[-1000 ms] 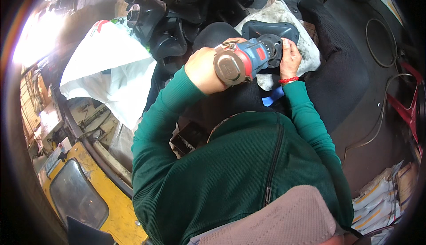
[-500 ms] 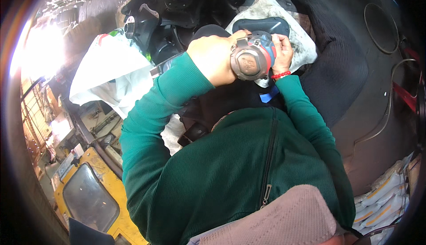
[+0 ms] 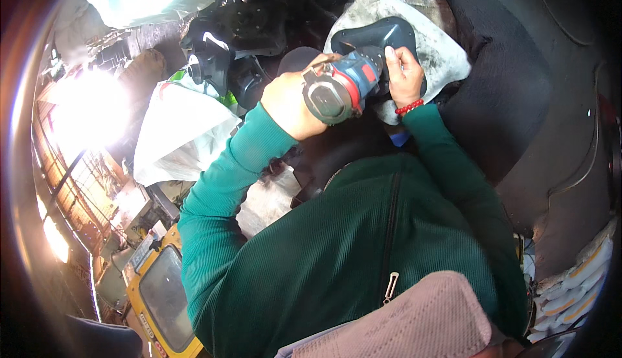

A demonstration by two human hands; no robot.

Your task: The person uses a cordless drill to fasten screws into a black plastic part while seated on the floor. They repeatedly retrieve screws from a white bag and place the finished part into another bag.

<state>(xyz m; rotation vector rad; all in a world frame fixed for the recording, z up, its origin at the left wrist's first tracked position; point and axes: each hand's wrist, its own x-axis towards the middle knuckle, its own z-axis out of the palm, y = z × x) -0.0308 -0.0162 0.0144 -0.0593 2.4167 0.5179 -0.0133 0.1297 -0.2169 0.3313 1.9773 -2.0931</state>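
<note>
My left hand [image 3: 289,103] is closed round a blue, red and black cordless drill [image 3: 364,75], whose rounded battery end faces me. The drill's front points away and to the right, at a black moulded plastic part [image 3: 393,33]. My right hand [image 3: 405,80], with a red bead bracelet at the wrist, grips the near right edge of that part, thumb raised beside the drill's front. Under the part lies a smudged white sack [image 3: 449,60] across my lap. The drill's tip and the fingers behind the part are hidden.
Black moulded parts [image 3: 259,8] are heaped at the far side. A white plastic bag [image 3: 178,128] stands left of my forearm. Nearer left is a yellow-framed panel [image 3: 165,293]. A thin cable [image 3: 593,157] runs along the right, above stacked white packets [image 3: 573,287].
The drill has swung from nearly upright to a slant, its battery end moving left with my left hand. My right thumb has lifted. The whole view has shifted somewhat.
</note>
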